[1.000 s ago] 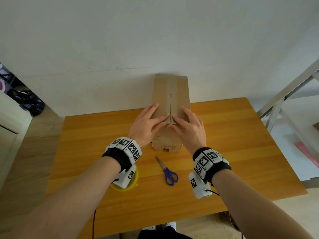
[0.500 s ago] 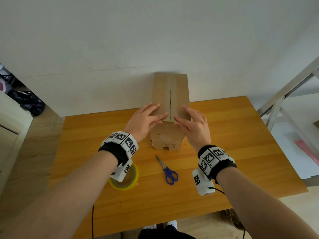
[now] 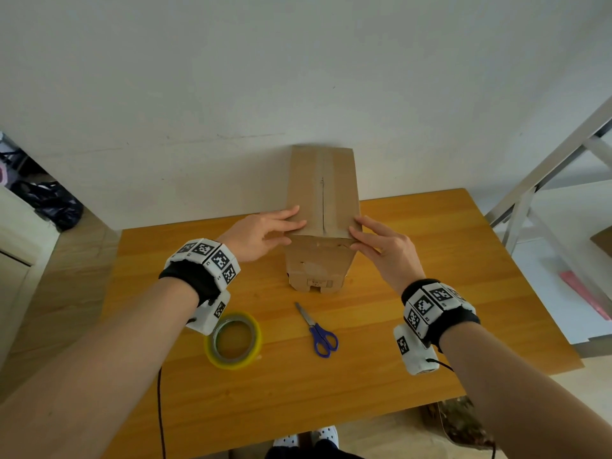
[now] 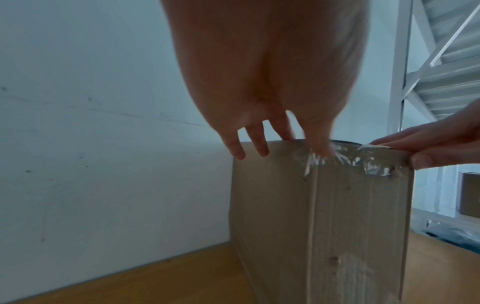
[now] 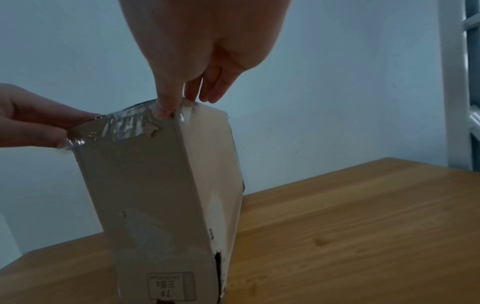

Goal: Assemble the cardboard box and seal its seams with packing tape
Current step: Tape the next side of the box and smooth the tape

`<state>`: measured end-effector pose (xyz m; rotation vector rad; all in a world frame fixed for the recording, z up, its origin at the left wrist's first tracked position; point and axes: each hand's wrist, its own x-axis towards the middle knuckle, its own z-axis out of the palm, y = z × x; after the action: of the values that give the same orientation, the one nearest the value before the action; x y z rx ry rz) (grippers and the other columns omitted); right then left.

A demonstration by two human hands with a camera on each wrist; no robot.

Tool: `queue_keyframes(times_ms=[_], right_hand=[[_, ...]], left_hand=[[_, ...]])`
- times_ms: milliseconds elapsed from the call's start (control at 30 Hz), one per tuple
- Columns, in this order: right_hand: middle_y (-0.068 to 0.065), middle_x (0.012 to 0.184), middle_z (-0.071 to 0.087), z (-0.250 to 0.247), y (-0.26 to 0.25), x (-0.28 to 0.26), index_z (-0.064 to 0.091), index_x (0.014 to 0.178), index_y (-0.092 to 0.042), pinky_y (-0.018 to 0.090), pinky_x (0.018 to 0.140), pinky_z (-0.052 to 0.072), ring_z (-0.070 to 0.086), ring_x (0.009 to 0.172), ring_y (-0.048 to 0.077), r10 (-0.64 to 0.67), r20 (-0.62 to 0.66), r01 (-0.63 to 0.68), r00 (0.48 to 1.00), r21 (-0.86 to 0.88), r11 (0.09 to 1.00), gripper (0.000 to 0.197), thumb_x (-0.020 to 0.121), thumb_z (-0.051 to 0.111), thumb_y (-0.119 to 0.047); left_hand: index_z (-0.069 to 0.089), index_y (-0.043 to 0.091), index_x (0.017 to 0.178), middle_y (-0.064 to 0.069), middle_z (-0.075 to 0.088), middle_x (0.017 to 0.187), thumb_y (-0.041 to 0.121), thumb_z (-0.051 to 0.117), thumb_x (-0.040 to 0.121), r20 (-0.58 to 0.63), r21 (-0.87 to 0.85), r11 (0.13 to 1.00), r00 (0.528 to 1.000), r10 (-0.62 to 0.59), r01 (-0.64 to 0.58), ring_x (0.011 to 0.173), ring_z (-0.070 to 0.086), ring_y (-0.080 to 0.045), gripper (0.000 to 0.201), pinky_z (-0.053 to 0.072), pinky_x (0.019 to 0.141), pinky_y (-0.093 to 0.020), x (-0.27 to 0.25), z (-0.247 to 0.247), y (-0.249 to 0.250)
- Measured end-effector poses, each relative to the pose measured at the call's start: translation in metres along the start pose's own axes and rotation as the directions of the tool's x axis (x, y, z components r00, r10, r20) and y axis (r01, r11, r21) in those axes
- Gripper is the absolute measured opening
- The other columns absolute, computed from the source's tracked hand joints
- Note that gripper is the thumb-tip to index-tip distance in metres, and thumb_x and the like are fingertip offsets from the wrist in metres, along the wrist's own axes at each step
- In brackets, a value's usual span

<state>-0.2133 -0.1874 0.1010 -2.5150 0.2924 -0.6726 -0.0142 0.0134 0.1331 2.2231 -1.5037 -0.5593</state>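
A tall brown cardboard box (image 3: pixel 323 193) stands upright at the back of the wooden table (image 3: pixel 430 260), its top seam running away from me. A strip of clear tape (image 4: pixel 345 160) is folded over the near top edge onto the near face. My left hand (image 3: pixel 265 235) pinches the near left top corner, fingers flat on top and thumb on the taped face. My right hand (image 3: pixel 381 243) pinches the near right top corner in the same way. In the right wrist view the thumb of my right hand (image 5: pixel 197 51) presses the tape (image 5: pixel 122 127).
A yellow-cored roll of packing tape (image 3: pixel 233 339) lies near my left wrist. Blue-handled scissors (image 3: pixel 318 329) lie in front of the box. A white wall stands right behind the box. A metal shelf frame (image 3: pixel 546 180) rises to the right of the table.
Both hands have slid apart from the middle of the box's near top edge out to its two corners. The box has stayed in place.
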Motion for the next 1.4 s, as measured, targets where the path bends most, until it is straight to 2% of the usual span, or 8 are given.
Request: queue_keyframes(times_ms=[167, 267, 333, 400, 833, 1067, 1267, 1400], right_hand=[[0.010, 0.133, 0.057, -0.002, 0.005, -0.004, 0.068, 0.115, -0.011, 0.035, 0.080, 0.057, 0.067, 0.103, 0.024, -0.062, 0.024, 0.063, 0.998, -0.064, 0.996, 0.030, 0.086, 0.065, -0.019], [0.013, 0.111, 0.065, 0.001, 0.007, -0.006, 0.071, 0.110, -0.011, 0.032, 0.063, 0.058, 0.066, 0.083, 0.024, -0.064, -0.056, 0.059, 0.996, -0.086, 0.995, 0.026, 0.085, 0.067, -0.017], [0.008, 0.090, 0.065, 0.005, 0.007, -0.005, 0.072, 0.106, -0.010, 0.030, 0.051, 0.053, 0.060, 0.066, 0.019, -0.063, -0.089, 0.058, 0.994, -0.055, 0.997, 0.023, 0.084, 0.068, -0.014], [0.005, 0.079, 0.065, 0.007, 0.007, -0.002, 0.073, 0.099, -0.008, 0.023, 0.048, 0.046, 0.054, 0.058, 0.013, -0.040, -0.107, 0.039, 0.993, -0.016, 0.999, 0.017, 0.083, 0.069, -0.010], [0.003, 0.062, 0.053, 0.013, -0.003, 0.004, 0.070, 0.078, -0.004, 0.032, 0.037, 0.045, 0.047, 0.047, 0.018, 0.026, -0.171, -0.038, 0.985, -0.069, 0.997, 0.017, 0.080, 0.072, -0.021], [0.000, 0.066, 0.054, 0.020, -0.015, 0.004, 0.063, 0.075, -0.006, 0.022, 0.041, 0.040, 0.044, 0.051, 0.012, 0.056, -0.197, -0.077, 0.979, -0.100, 0.992, 0.025, 0.076, 0.077, -0.027], [-0.003, 0.089, 0.059, 0.017, -0.013, -0.006, 0.061, 0.112, -0.008, 0.012, 0.061, 0.042, 0.054, 0.069, 0.009, 0.203, -0.086, -0.204, 0.975, 0.001, 0.979, 0.040, 0.081, 0.072, -0.031], [0.005, 0.094, 0.067, 0.017, -0.008, -0.012, 0.058, 0.123, -0.005, 0.025, 0.070, 0.054, 0.064, 0.080, 0.016, 0.236, -0.079, -0.235, 0.968, 0.021, 0.972, 0.046, 0.084, 0.069, -0.025]], left_hand=[[0.041, 0.041, 0.134, 0.017, 0.017, 0.152, 0.029, 0.044, 0.096, -0.005, 0.054, 0.998, 1.000, 0.012, -0.011, 0.128, 0.040, -0.005, 0.039, 0.039, 0.106, -0.028, -0.004, -0.005, 0.001], [0.044, 0.043, 0.131, 0.001, 0.032, 0.149, 0.046, 0.040, 0.091, -0.110, 0.085, 0.996, 0.994, -0.005, 0.014, 0.087, 0.067, -0.010, 0.040, 0.051, 0.087, -0.024, -0.010, -0.001, -0.001], [0.045, 0.038, 0.126, -0.003, 0.063, 0.122, 0.039, 0.048, 0.090, -0.196, -0.004, 1.000, 0.981, 0.007, -0.008, 0.058, 0.064, -0.006, 0.037, 0.051, 0.067, -0.014, -0.012, 0.005, 0.000], [0.050, 0.029, 0.122, 0.009, 0.070, 0.088, 0.027, 0.056, 0.089, -0.266, -0.076, 0.997, 0.964, -0.003, -0.017, 0.038, 0.049, -0.007, 0.034, 0.040, 0.043, -0.010, -0.011, 0.012, 0.002], [0.068, 0.009, 0.108, -0.004, 0.074, 0.080, 0.021, 0.067, 0.082, -0.372, -0.093, 0.995, 0.928, -0.012, -0.024, 0.043, 0.054, -0.001, 0.028, 0.044, 0.048, -0.007, -0.006, 0.019, 0.012], [0.066, 0.007, 0.113, -0.006, 0.072, 0.072, 0.021, 0.066, 0.083, -0.464, -0.020, 1.000, 0.886, 0.004, -0.014, 0.050, 0.061, -0.015, 0.032, 0.054, 0.049, -0.036, -0.008, 0.030, 0.015], [0.059, 0.007, 0.121, -0.007, 0.073, 0.092, 0.018, 0.070, 0.078, -0.446, -0.090, 0.996, 0.893, -0.057, 0.019, 0.077, 0.070, -0.015, 0.045, 0.057, 0.072, -0.026, -0.016, 0.028, 0.012], [0.071, 0.006, 0.093, -0.006, 0.072, 0.073, 0.026, 0.064, 0.084, -0.445, -0.037, 0.994, 0.889, -0.111, 0.105, 0.055, 0.063, -0.013, 0.023, 0.045, 0.053, -0.017, -0.018, 0.026, 0.012]])
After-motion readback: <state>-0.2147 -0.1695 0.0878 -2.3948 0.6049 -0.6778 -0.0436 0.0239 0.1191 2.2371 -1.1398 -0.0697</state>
